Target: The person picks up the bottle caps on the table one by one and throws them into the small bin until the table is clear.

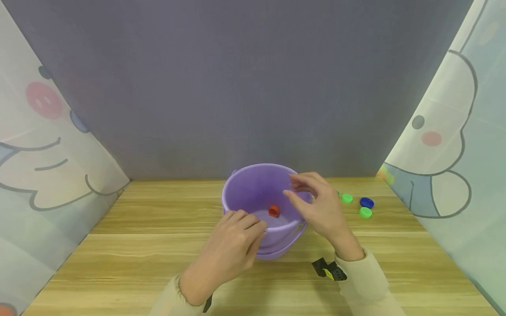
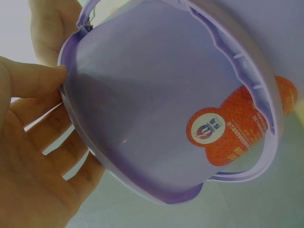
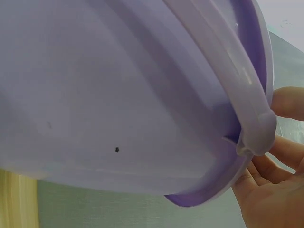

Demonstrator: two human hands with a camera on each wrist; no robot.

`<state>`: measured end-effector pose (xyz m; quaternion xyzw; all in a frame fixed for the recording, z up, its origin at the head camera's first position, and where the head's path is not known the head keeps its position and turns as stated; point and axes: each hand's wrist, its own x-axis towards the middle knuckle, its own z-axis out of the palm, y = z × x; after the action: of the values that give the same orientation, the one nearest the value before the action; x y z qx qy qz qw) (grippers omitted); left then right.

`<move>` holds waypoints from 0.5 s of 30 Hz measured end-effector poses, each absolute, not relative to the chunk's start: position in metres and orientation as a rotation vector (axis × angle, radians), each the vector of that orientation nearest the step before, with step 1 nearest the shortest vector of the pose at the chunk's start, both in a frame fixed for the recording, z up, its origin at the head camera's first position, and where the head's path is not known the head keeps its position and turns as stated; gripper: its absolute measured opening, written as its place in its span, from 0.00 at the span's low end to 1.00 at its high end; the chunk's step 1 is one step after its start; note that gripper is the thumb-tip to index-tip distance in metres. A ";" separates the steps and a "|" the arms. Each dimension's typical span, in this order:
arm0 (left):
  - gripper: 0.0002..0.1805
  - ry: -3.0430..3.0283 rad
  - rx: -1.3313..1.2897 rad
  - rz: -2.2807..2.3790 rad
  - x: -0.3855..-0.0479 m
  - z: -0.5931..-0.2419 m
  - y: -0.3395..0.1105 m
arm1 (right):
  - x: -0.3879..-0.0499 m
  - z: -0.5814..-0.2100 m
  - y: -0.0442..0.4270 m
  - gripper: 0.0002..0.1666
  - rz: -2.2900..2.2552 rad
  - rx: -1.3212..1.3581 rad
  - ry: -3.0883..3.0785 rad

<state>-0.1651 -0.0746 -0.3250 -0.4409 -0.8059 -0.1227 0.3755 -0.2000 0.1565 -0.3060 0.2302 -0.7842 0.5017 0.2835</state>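
A purple bucket (image 1: 272,237) stands on the wooden table, its mouth tipped toward me in the head view. One red bottle cap (image 1: 274,211) lies on the bucket's floor. My left hand (image 1: 233,245) grips the near rim, and in the left wrist view its thumb and fingertips meet the bucket's rim (image 2: 102,159). Over the right side of the rim is my right hand (image 1: 320,206), thumb and fingers apart with nothing seen between them. Its fingers (image 3: 287,152) appear beside the handle joint in the right wrist view; whether they touch the rim I cannot tell.
Right of the bucket lie a blue cap (image 1: 366,202) and green caps (image 1: 365,213), one partly hidden behind my right hand. The bucket's handle (image 2: 251,71) hangs down the near side. A grey panel (image 1: 253,87) rises behind the table (image 1: 166,219).
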 end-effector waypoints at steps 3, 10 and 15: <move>0.06 -2.062 -1.129 -0.317 -0.165 -0.325 -0.075 | -0.200 -0.306 0.157 0.21 1.342 0.616 -2.102; 0.05 -2.057 -1.128 -0.318 -0.165 -0.325 -0.075 | -0.200 -0.306 0.157 0.21 1.333 0.613 -2.116; 0.05 -2.051 -1.129 -0.316 -0.165 -0.325 -0.075 | -0.200 -0.306 0.158 0.21 1.335 0.610 -2.117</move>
<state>-0.1649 -0.0747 -0.3252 -0.4421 -0.8030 -0.1239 0.3799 -0.2001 0.1579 -0.3060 0.2272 -0.7891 0.4977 0.2792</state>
